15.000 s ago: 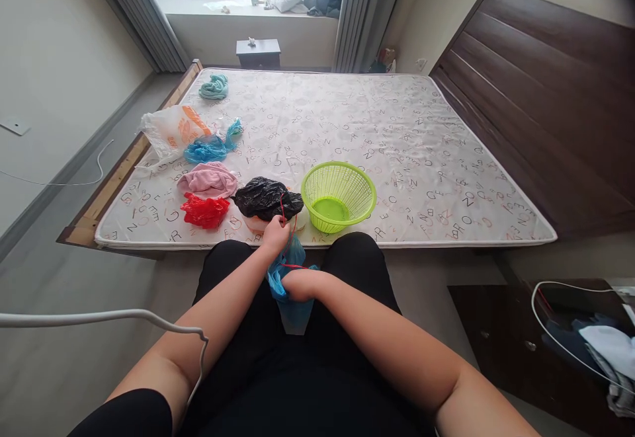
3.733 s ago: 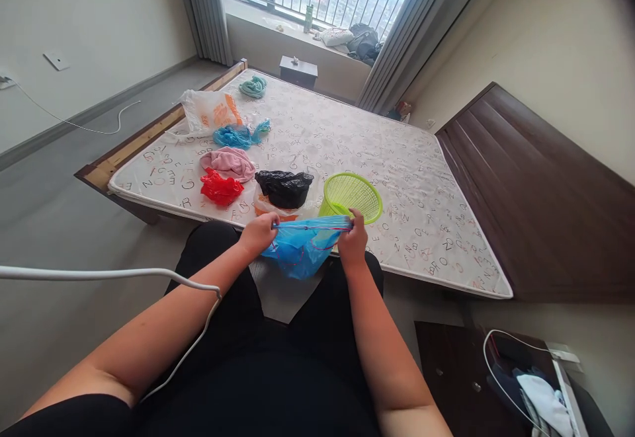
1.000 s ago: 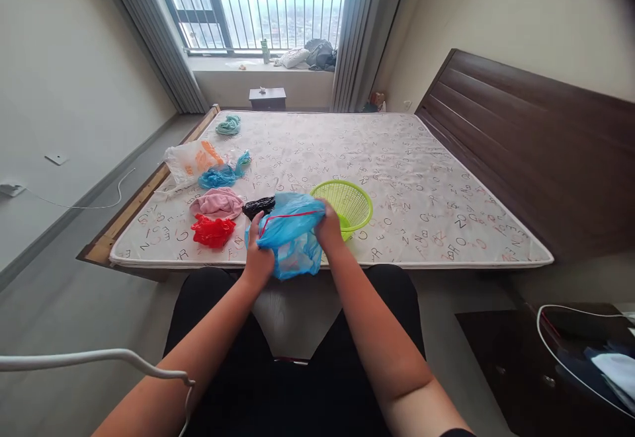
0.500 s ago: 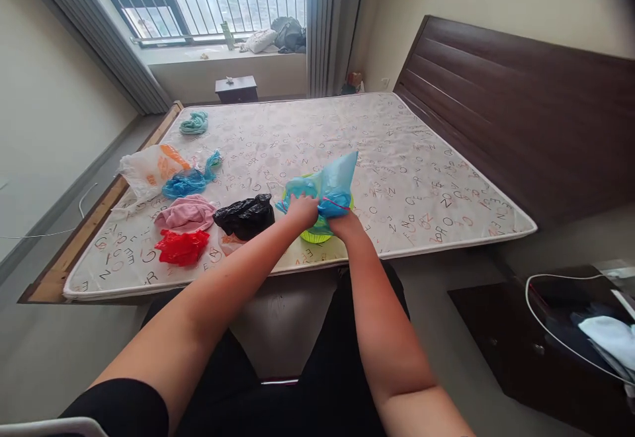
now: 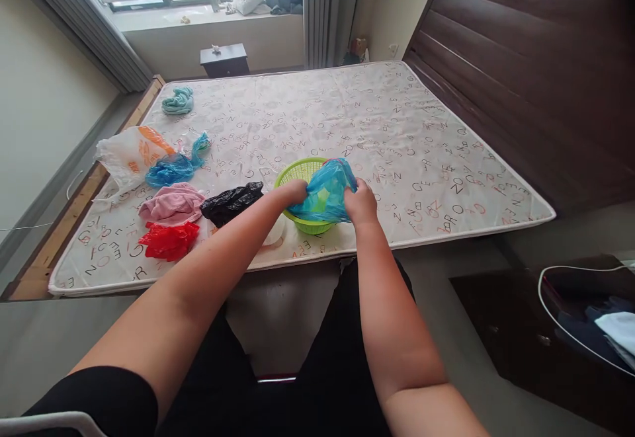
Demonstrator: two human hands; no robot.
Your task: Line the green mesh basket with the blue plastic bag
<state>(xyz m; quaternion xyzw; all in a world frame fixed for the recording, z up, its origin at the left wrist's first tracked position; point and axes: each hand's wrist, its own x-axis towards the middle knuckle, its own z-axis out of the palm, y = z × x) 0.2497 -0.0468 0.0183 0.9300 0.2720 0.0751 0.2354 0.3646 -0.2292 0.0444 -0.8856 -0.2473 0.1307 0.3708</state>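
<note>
Both hands grip a thin blue plastic bag (image 5: 327,192) above a lime-green basket (image 5: 306,167). My left hand (image 5: 296,192) is closed on the bag's left side, over the basket. On the right, my right hand (image 5: 361,200) is closed on the opposite edge, its thumb pressed on the film. A pinkish-red band shows along the bag's far top edge. Something green shows through the blue film; whether it is the basket or a thing inside, I cannot tell. Just left of the basket lies a crumpled black plastic bag (image 5: 232,203), partly behind my left forearm.
On the patterned mattress (image 5: 397,139) at left lie a red bag (image 5: 169,240), a pink cloth (image 5: 172,203), another blue bag (image 5: 169,170), a white-and-orange bag (image 5: 131,153) and a teal cloth (image 5: 177,101). A dark headboard (image 5: 520,60) stands at right, a dark cabinet (image 5: 516,331) lower right.
The blue bag, upright and bunched before, is now spread lower between my hands. My hands have moved apart, and more of the green basket shows. The view has tilted downward.
</note>
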